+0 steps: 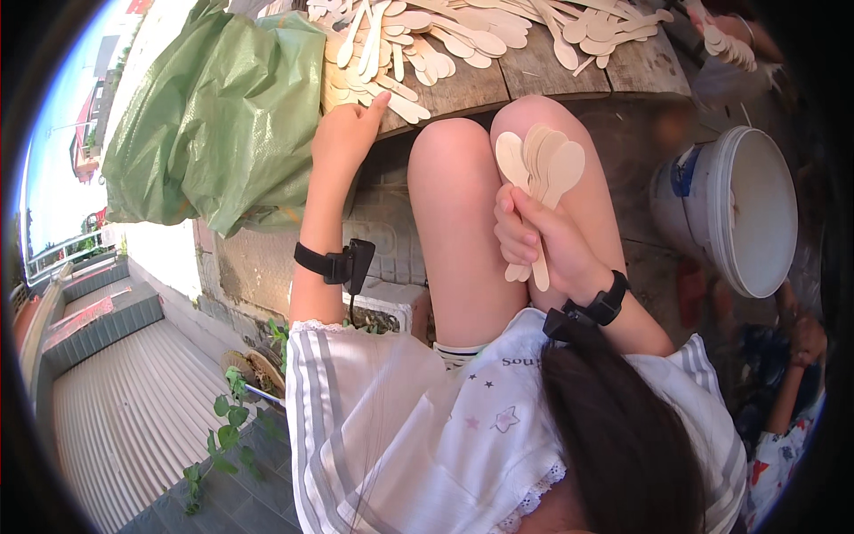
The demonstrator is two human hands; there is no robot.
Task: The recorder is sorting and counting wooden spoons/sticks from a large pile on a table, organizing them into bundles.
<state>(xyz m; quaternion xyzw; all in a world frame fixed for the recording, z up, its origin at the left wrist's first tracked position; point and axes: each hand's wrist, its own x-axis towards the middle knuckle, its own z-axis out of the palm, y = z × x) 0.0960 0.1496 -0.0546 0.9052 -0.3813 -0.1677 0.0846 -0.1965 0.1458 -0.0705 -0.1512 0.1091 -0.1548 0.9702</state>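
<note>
Gripping one upright bundle of flat wooden spoons [541,165], my right hand [547,240] wraps its fingers round the handles, thumb pressed across the front, just above my bare right thigh. At least four rounded heads fan out above the fist, pale and smooth, and the narrow handle ends stick out below; overlap hides the exact count. My left hand [349,129] is at the near edge of one table [463,89], fingers curled in and thumb extended toward the loose spoons; I cannot tell whether it has hold of anything. Those loose spoons [454,36], too many and too overlapped to count, lie in a jumbled heap along the tabletop of worn, grained wooden planks. Two black wrist straps, one on each of my wrists, each carry a small dark block. Left of my left hand slumps one green sack [222,116] of creased, shiny woven plastic. Right of my knees is one round white plastic bucket [756,214] with a ribbed rim and a blue patch on its side. At the upper right, another person's hand is near a second cluster of wooden spoons [729,46].
</note>
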